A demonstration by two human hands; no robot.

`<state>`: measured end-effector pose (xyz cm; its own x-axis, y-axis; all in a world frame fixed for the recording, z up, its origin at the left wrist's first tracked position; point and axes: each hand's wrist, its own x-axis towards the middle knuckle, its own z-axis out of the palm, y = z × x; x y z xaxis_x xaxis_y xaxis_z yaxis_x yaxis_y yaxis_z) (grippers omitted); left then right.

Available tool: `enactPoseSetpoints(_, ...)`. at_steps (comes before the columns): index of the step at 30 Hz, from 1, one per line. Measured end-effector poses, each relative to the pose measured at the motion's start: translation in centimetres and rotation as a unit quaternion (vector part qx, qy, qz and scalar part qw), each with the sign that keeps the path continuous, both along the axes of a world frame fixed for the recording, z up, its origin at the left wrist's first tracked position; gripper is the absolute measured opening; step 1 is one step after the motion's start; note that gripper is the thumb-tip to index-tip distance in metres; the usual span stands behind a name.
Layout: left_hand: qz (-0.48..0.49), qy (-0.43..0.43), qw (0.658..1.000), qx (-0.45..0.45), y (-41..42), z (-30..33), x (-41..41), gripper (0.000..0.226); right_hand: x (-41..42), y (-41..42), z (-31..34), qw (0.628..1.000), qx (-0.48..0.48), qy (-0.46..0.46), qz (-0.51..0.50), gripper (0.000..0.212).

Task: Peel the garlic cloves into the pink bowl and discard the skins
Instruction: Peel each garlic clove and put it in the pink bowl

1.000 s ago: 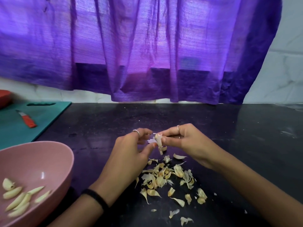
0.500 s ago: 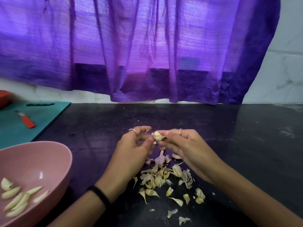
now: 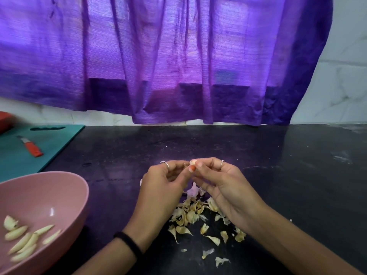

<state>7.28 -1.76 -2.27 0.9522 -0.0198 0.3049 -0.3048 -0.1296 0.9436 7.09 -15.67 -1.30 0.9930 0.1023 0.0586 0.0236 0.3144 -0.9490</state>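
1. Two bare hands meet over the black stone tabletop (image 3: 278,175): the left hand (image 3: 160,187) and the right hand (image 3: 222,185) both pinch one small pale garlic clove (image 3: 193,162), each grip closed on it with fingertips and thumb. It is held clear of the tabletop, at 12 o'clock from the pile of dry yellowish garlic skins (image 3: 190,213).
2. To peel well, I judge the right hand should hold the clove steady while the left thumb works a loose edge of skin away and lets it drop onto the pile. How much skin remains is too small to tell.
3. A round pink plastic bowl (image 3: 65,187) sits at 9 o'clock from the hands, well apart, with several peeled pale cloves (image 3: 25,241) inside. Its near rim faces the left hand, so the clove should be carried over the rim and let go low.
4. Open tabletop lies at 3 o'clock and 12 o'clock. A teal cutting board (image 3: 59,139) with a small red-handled knife (image 3: 31,148) lies at 10 o'clock, out of the path.
5. Skins spread toward 6 o'clock, near the forearms, which could scatter them.
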Motion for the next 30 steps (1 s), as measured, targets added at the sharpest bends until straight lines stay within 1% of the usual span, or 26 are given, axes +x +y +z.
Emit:
enactPoseSetpoints(2, -0.029, 0.011, 0.999, -0.031, -0.14, 0.17, -0.39, 0.015, -0.1, 0.05, -0.08, 1.0, -0.017, -0.001, -0.011, 0.013)
enactPoseSetpoints(5, -0.081, 0.027, 0.991, -0.099, -0.38, 0.51, -0.88, 0.015, -0.19, 0.16, 0.04, 1.0, -0.007, -0.001, -0.013, 0.015)
enactPoseSetpoints(8, -0.095, 0.032, 0.985, -0.137, -0.59, 0.56, -0.92, 0.018, -0.51, 0.56, 0.24, 1.0, 0.026, 0.008, 0.008, 0.022)
enactPoseSetpoints(11, -0.1, 0.033, 0.982, -0.156, -0.77, 0.58, -0.96, 0.019, -0.73, 0.85, 0.01, 0.999, 0.043, 0.01, 0.022, 0.023)
enactPoseSetpoints(14, -0.115, 0.06, 0.972, -0.197, -0.94, 0.55, -0.97, 0.02, -0.69, 0.64, 0.23, 0.999, 0.032, -0.017, 0.017, 0.021)
enactPoseSetpoints(16, -0.126, 0.078, 0.963, -0.223, -0.95, 0.53, -0.92, 0.024, -0.68, 0.53, 0.51, 0.999, 0.022, -0.041, 0.014, 0.019)
enactPoseSetpoints(19, -0.139, 0.084, 0.957, -0.239, -0.82, 0.62, -0.98, 0.028, -0.52, 0.45, 0.47, 0.998, 0.013, -0.062, 0.023, 0.017)
enactPoseSetpoints(22, -0.141, 0.08, 0.959, -0.232, -0.61, 0.71, -1.0, 0.026, -0.37, 0.42, 0.33, 0.997, 0.005, -0.079, 0.022, 0.016)
enactPoseSetpoints(25, -0.139, 0.066, 0.967, -0.201, -0.38, 0.8, -1.0, 0.022, -0.3, 0.42, 0.37, 0.995, 0.001, -0.1, 0.02, 0.013)
enactPoseSetpoints(27, -0.131, 0.052, 0.976, -0.165, -0.2, 0.86, -1.05, 0.021, -0.29, 0.3, 0.54, 0.993, -0.022, -0.118, 0.008, 0.015)
enactPoseSetpoints(30, -0.098, 0.022, 0.991, -0.088, -0.1, 0.89, -1.06, 0.027, -0.38, -0.04, 0.84, 0.991, -0.06, -0.122, -0.005, 0.019)
